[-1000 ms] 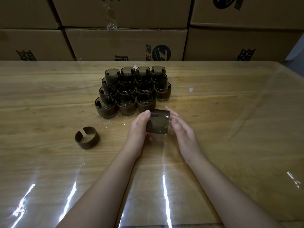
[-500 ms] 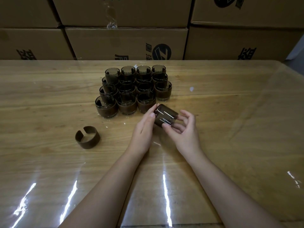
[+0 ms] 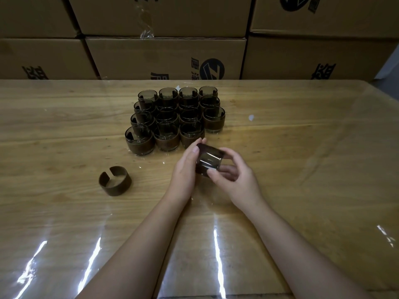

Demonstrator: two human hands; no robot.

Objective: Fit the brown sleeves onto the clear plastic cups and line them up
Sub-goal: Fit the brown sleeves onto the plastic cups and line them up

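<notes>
A tinted clear cup (image 3: 209, 159) lies tilted on its side between both hands, just above the table. My right hand (image 3: 234, 176) grips it, thumb in front and fingers behind. My left hand (image 3: 186, 167) presses its fingers against the cup's left end. Whether a sleeve is on this cup I cannot tell. Behind them stands a block of several sleeved cups (image 3: 176, 118) in rows. One loose brown sleeve (image 3: 115, 180), a split ring, lies on the table to the left.
The wooden table (image 3: 302, 158) is covered by a shiny clear sheet. Stacked cardboard boxes (image 3: 166, 57) form a wall along its far edge. A small white scrap (image 3: 250, 117) lies right of the cup block.
The cup has been turned between my hands, from lying crosswise to tilted with its base toward me. My right hand has shifted its grip round it. The block and the loose sleeve have not moved.
</notes>
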